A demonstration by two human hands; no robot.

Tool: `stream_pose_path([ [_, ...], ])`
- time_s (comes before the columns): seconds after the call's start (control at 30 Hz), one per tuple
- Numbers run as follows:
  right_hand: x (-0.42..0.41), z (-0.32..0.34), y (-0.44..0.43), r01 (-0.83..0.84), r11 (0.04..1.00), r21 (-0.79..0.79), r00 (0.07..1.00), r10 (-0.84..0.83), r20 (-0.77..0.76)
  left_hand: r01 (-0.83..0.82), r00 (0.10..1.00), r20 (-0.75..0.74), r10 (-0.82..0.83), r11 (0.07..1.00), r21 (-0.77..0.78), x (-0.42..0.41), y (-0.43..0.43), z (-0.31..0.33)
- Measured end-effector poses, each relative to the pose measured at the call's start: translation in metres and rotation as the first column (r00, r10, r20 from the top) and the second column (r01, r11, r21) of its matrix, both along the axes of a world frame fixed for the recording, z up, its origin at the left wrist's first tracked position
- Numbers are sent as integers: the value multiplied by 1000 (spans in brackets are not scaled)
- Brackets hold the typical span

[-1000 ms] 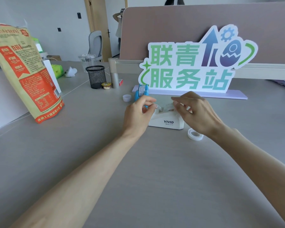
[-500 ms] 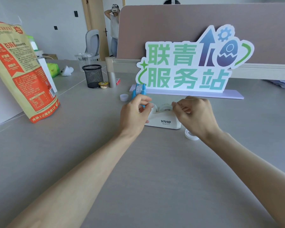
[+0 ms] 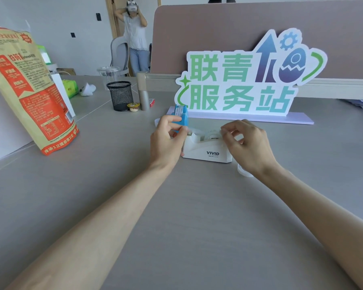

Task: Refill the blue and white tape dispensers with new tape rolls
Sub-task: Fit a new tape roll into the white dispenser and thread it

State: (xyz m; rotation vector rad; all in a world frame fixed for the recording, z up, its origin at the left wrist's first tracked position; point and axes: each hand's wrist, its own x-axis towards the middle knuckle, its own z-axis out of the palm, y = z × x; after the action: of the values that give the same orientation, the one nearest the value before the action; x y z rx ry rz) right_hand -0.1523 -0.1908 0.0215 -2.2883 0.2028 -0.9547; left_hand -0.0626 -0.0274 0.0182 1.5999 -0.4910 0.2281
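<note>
The white tape dispenser [image 3: 208, 150], marked VIVID, stands on the grey desk [image 3: 176, 216]. A clear tape roll [image 3: 211, 135] sits in its cradle. My left hand [image 3: 167, 141] pinches the clear tape end at the cutter end of the white dispenser. My right hand [image 3: 248, 143] has thumb and forefinger closed at the roll's right side. Just behind my left hand stands the blue tape dispenser [image 3: 182, 117], holding a white roll. A second clear roll [image 3: 244, 172] lies flat on the desk, partly hidden by my right wrist.
A large cut-out sign [image 3: 245, 80] stands right behind the dispensers. A black mesh pen cup [image 3: 120, 95] and a small tin [image 3: 133, 106] sit back left. A tall orange bag [image 3: 27, 91] stands at the left. A person [image 3: 134, 36] stands far back.
Both hands stay at the white dispenser. My left hand's fingers have closed lower at the cutter end, and my right fingertips have drawn closer to the roll.
</note>
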Motion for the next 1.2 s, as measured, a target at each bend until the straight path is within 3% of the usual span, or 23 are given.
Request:
stream_pose_path([
  [0.3,0,-7,0,-32,995,-92,996,23,-92,-127,989,-83,123,991,-46,13,0,-8],
  [0.57,1,-13,0,-32,988,-152,991,12,-132,-225,970,-88,225,974,5,17,4,-13],
  [0.93,1,-14,-1,-37,992,-122,989,19,-147,-186,968,-152,198,979,87,19,5,-13],
  [1.1,1,-15,-1,-45,992,-120,987,26,-156,-167,977,-99,190,964,206,20,6,-15],
  [1.2,1,-15,-1,-51,993,-106,987,34,-154,-133,988,-22,153,913,386,21,8,-15],
])
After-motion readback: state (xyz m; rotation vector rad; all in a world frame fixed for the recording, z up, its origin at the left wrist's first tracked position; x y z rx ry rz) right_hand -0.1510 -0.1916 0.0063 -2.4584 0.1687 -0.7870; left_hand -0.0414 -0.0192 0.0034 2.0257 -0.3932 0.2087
